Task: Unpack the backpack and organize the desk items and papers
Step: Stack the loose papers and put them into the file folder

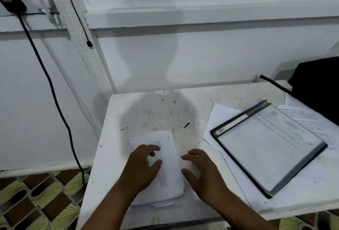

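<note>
A stack of folded printed papers (170, 167) lies on the white desk (156, 112) near its front edge. My left hand (141, 167) rests on the stack's left half with fingers spread. My right hand (203, 173) is beside the stack's right edge, fingers apart and curled toward it. A clear-cover folder with a dark spine (269, 147) lies to the right on top of loose printed sheets (310, 121). The black backpack (319, 90) sits at the desk's far right corner, with a strap (273, 83) trailing left.
A black cable (53, 92) hangs down the white wall at left from a dark plug (12, 1). A second thin cable (80, 20) dangles nearby. Patterned green-and-brown floor tiles (36, 198) show left of the desk. A small dark mark (186, 125) is on the desk.
</note>
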The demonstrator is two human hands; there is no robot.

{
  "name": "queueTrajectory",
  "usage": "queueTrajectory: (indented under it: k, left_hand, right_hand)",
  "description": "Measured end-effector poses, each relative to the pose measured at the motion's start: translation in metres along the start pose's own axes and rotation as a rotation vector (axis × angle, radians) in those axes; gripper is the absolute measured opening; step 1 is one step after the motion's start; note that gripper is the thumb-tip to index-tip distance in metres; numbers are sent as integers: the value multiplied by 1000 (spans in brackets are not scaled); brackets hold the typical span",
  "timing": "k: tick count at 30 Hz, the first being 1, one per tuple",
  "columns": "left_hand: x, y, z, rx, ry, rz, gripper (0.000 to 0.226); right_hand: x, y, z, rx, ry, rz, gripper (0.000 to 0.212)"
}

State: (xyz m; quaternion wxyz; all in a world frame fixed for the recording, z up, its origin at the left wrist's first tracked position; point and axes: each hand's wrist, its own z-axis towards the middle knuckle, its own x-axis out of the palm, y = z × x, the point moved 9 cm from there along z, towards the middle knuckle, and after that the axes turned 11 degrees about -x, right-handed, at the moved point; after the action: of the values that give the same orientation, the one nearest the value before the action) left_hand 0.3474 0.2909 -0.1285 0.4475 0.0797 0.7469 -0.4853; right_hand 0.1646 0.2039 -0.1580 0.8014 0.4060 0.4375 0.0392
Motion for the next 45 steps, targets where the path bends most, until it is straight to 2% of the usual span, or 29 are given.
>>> queueTrajectory:
  k: [8, 17, 22, 29, 33, 35, 38, 41, 45]
  left_hand:
    - [74, -75, 20, 112, 156, -19, 42]
    - [127, -128, 46, 58, 145, -163, 69]
    - [136, -130, 54, -25, 99, -204, 53]
    - [137, -124, 58, -177, 215, -394, 42]
    - [122, -127, 56, -144, 195, -431, 35]
    - [113, -126, 55, -179, 194, -460, 36]
    - [100, -119, 48, -288, 258, -646, 43]
    - [83, -110, 42, -351, 266, -806, 41]
    - [57, -97, 33, -387, 264, -1046, 40]
  right_hand:
    - [-77, -43, -45, 144, -239, -72, 27]
    - [-108, -57, -78, 205, -279, -55, 29]
    - [-123, -61, -80, 240, -365, -3, 28]
    - [-121, -62, -78, 249, -356, 21, 30]
    - [-120, -61, -71, 259, -343, 26, 29]
    - [-119, -60, -66, 316, -319, 80, 29]
    - [-108, -60, -55, 464, -260, 261, 25]
    - [-87, -53, -46, 625, -268, 580, 19]
    - [-67, -48, -36, 723, -302, 773, 24]
